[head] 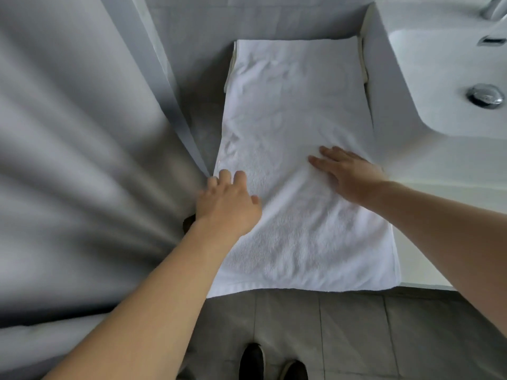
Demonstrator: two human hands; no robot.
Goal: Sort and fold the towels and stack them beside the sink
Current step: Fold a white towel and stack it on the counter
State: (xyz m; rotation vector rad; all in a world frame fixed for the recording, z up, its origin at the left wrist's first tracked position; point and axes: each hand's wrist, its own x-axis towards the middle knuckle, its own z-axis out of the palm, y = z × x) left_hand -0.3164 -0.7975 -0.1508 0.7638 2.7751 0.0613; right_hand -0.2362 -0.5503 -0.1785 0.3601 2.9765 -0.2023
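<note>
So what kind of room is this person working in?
Most likely a bathroom. A white sink with a metal drain plug sits at the right, a grey curtain hangs at the left, and a white towel lies spread on the counter beside the sink.

Tap [493,8] cropped; curtain [68,160] blurred

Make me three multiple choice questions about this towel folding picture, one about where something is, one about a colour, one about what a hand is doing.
1. Where does the sink stand from the towel?
A. Right
B. Left
C. Beneath

2. What colour is the towel?
A. Blue
B. White
C. Green

3. How does the right hand lie?
A. Clenched in the air
B. Gripping the tap
C. Flat on the towel

Answers: 1 A, the basin fills the right edge. 2 B, the cloth is plain white. 3 C, its straight fingers press the cloth.
</note>
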